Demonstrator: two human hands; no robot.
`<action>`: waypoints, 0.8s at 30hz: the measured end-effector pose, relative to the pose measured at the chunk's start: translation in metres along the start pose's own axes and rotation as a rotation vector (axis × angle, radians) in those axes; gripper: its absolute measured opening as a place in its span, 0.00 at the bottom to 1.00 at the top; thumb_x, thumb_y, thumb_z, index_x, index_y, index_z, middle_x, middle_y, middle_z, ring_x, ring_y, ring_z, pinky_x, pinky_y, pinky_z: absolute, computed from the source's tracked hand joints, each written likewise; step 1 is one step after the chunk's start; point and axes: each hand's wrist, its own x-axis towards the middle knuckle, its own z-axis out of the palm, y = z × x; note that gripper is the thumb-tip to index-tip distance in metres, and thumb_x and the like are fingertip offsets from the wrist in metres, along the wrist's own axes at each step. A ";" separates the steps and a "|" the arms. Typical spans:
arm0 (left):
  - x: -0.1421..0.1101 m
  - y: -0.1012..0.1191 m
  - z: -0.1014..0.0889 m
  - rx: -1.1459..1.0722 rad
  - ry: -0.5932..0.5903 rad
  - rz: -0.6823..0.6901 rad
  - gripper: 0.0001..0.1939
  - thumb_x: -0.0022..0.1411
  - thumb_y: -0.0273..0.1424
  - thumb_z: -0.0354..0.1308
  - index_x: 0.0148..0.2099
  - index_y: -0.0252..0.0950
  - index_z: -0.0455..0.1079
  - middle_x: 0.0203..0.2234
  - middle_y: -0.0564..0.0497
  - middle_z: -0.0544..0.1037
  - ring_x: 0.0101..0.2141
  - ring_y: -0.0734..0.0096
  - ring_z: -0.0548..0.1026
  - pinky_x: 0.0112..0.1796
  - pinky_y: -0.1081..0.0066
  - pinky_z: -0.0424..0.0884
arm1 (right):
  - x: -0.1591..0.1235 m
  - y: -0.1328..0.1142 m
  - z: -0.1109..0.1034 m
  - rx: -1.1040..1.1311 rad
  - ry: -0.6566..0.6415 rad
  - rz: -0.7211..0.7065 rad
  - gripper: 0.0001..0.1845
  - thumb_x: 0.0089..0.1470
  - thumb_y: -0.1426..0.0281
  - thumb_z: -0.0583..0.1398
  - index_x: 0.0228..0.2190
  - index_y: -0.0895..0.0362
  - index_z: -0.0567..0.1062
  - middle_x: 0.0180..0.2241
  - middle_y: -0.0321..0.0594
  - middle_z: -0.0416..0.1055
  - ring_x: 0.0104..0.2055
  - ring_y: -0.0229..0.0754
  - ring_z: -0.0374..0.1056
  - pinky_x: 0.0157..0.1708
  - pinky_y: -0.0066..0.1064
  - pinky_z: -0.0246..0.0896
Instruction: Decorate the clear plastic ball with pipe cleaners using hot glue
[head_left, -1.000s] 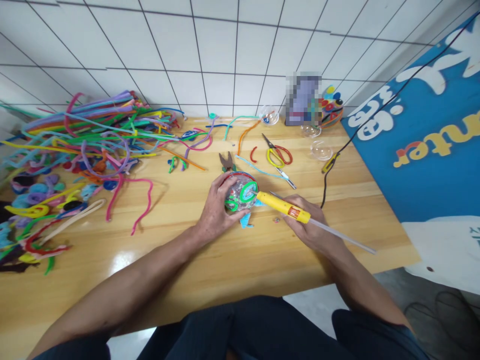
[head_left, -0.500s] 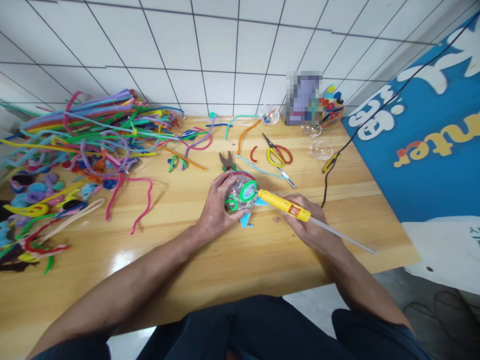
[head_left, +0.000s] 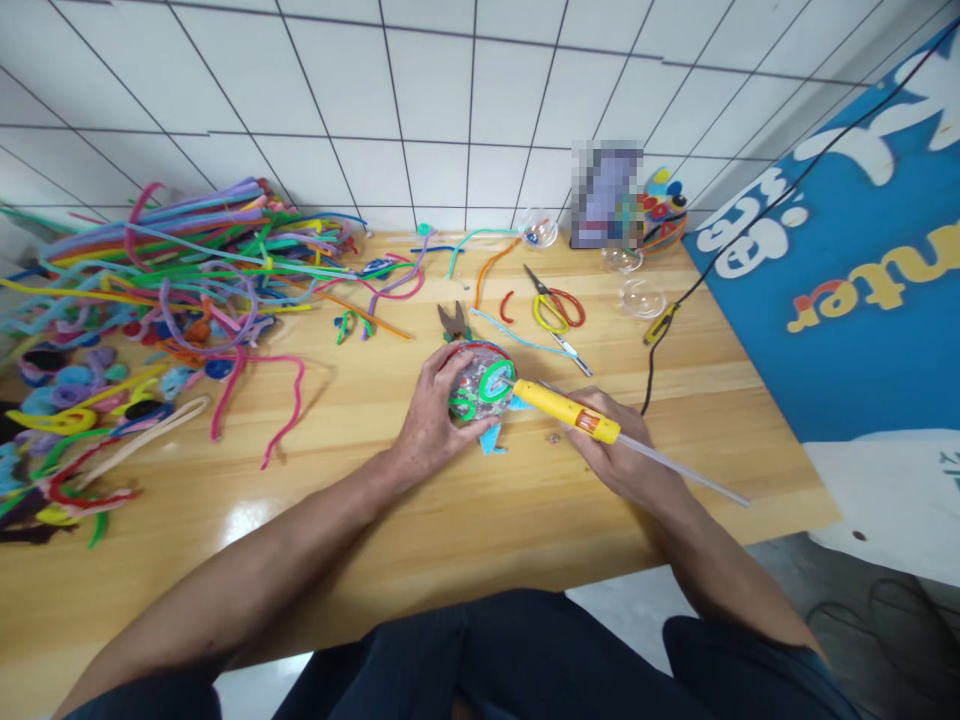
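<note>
My left hand (head_left: 439, 410) is closed around the left side of a clear plastic ball (head_left: 480, 400) with small bits inside it. Green pipe-cleaner loops (head_left: 496, 381) sit on the ball's face, and a red strip edges its top. Light-blue pieces (head_left: 490, 438) stick out below and to the right of it. My right hand (head_left: 611, 435) grips a yellow hot glue gun (head_left: 559, 404), a translucent glue stick (head_left: 686, 470) trailing from its back end. The gun's nozzle points into the larger green loop; whether it touches the surface I cannot tell.
Behind the ball lie pliers (head_left: 453, 320), scissors (head_left: 555, 305) and a craft knife (head_left: 573, 354). A heap of pipe cleaners (head_left: 180, 240) covers the table's left. Clear plastic half-shells (head_left: 643, 299) stand at the back right, near a black cord (head_left: 651, 365) and a propped-up phone-like screen (head_left: 604, 195).
Almost nothing differs. Both hands, the ball and the glue gun hold nearly the same position, with the nozzle still at the larger green loop.
</note>
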 end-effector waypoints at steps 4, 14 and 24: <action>0.000 -0.001 0.001 -0.003 0.007 0.001 0.51 0.61 0.43 0.78 0.77 0.46 0.53 0.69 0.36 0.65 0.69 0.41 0.69 0.67 0.40 0.72 | 0.001 0.000 0.000 0.004 0.005 0.019 0.12 0.70 0.73 0.60 0.53 0.50 0.73 0.43 0.41 0.83 0.40 0.45 0.83 0.40 0.36 0.78; 0.000 0.001 0.001 -0.016 -0.002 -0.009 0.51 0.61 0.42 0.79 0.77 0.46 0.54 0.70 0.36 0.64 0.70 0.41 0.68 0.67 0.39 0.71 | 0.000 0.001 -0.001 0.011 -0.032 0.027 0.13 0.69 0.72 0.61 0.53 0.50 0.74 0.44 0.42 0.84 0.42 0.47 0.83 0.43 0.37 0.79; -0.001 -0.001 0.001 -0.016 -0.005 -0.012 0.51 0.61 0.44 0.78 0.77 0.47 0.53 0.70 0.37 0.65 0.70 0.41 0.69 0.67 0.39 0.71 | -0.001 0.002 -0.001 0.035 -0.033 0.012 0.13 0.69 0.71 0.61 0.53 0.50 0.74 0.43 0.41 0.83 0.41 0.47 0.82 0.41 0.38 0.78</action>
